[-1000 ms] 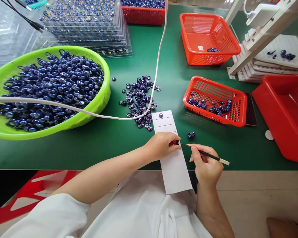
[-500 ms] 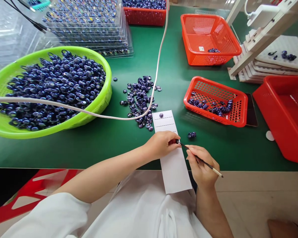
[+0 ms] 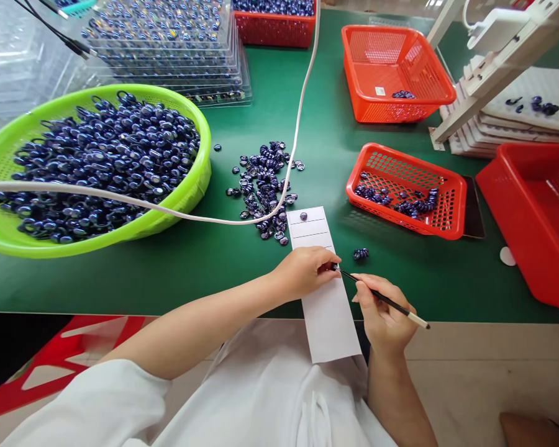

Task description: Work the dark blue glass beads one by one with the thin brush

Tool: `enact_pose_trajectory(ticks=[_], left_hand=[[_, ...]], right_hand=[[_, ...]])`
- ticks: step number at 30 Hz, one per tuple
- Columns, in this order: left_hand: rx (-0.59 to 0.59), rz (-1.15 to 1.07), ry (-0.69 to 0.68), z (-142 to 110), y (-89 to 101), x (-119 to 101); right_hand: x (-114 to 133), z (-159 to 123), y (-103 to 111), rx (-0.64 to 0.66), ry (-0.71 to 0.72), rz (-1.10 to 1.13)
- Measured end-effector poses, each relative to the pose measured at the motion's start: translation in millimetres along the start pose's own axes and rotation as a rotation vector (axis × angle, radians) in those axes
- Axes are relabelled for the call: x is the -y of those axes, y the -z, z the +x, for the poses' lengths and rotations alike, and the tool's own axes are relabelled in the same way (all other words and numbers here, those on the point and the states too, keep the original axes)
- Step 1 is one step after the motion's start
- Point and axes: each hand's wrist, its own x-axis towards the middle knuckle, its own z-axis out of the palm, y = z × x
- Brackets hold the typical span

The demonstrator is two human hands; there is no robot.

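Observation:
My left hand point(image 3: 307, 271) is closed over the white paper strip point(image 3: 330, 329), pinching a small dark shiny piece point(image 3: 335, 267) between thumb and fingers, mostly hidden. In my right hand point(image 3: 386, 310) is a thin black brush point(image 3: 391, 302) with a pale end; its tip touches the pinched piece. One dark bead-like piece point(image 3: 304, 216) lies at the top of the ruled strip. A short stacked row of dark pieces point(image 3: 361, 254) rests just right of the strip. Beyond my left hand spreads a loose pile of shiny dark pieces point(image 3: 263, 180).
A green oval basket point(image 3: 206, 161) full of dark looped pieces stands left. Small red basket point(image 3: 456, 214) and orange basket point(image 3: 361, 112) are at right, beside a big red bin point(image 3: 531, 248). A white cable point(image 3: 302, 93) crosses the table. Stacked clear trays point(image 3: 242, 87) stand behind.
My right hand has shifted slightly right, and the brush now lies at a flatter angle, its tip still at the piece. My left hand keeps its pinch. The view has moved slightly.

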Motion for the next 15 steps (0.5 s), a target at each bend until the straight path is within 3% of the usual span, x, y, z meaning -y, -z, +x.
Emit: enact_pose_trajectory(ticks=[10,15], left_hand=[[0.008,0.017,0.004,-1.2,-0.7,-0.9],[0.004,0.023,0.01,-1.2,-1.1,-1.7]], right_hand=[[2.4,4.2,-0.7,0.04,0.008,-0.073],[2.8,3.3,-2.9,-0.031,-0.069,0.004]])
